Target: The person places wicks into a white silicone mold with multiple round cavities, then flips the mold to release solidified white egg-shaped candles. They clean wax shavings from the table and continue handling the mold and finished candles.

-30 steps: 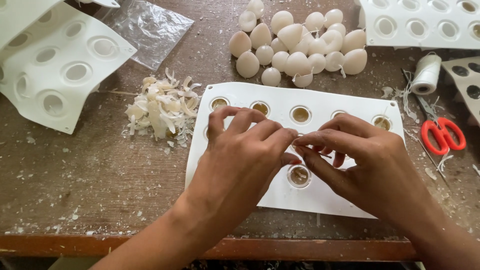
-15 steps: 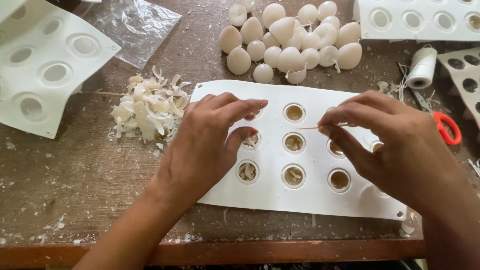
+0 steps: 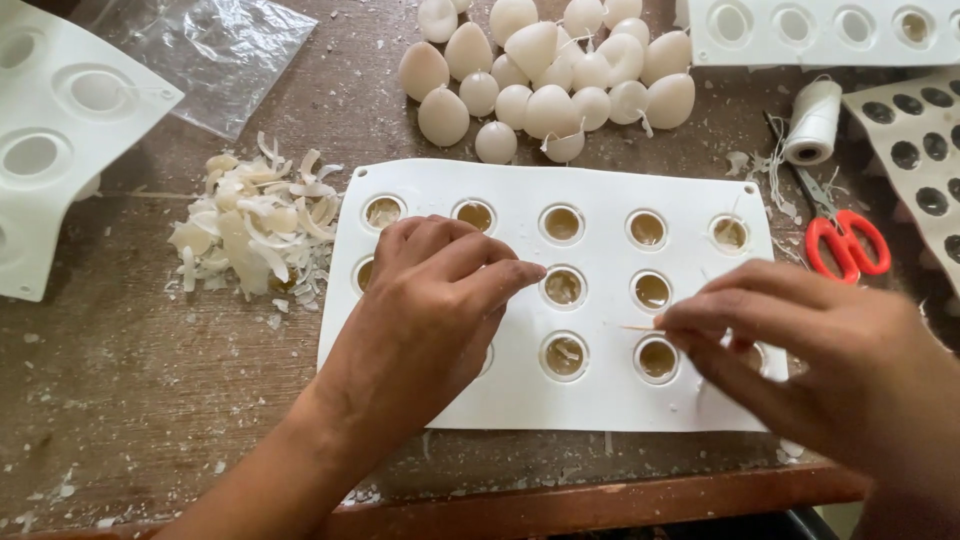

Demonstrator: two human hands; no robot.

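Observation:
A white silicone mould point(image 3: 600, 400) with several round cavities lies flat on the wooden table. My left hand point(image 3: 430, 310) rests on its left half, fingers curled and pointing right toward a middle cavity; I cannot see anything in it. My right hand point(image 3: 800, 350) hovers over the mould's lower right corner and pinches a thin wooden stick point(image 3: 638, 327), whose tip points left just above a cavity in the bottom row.
A heap of cream egg-shaped wax pieces point(image 3: 550, 80) lies beyond the mould. Wax shavings point(image 3: 250, 220) are piled at its left. Red-handled scissors point(image 3: 845, 240) and a spool of white string point(image 3: 812, 120) sit right. Other moulds point(image 3: 60, 120) and a plastic bag point(image 3: 210, 50) surround.
Both hands have parted: my right hand has drawn to the lower right with the stick, and my left hand has stayed on the mould's left half. The camera has closed in.

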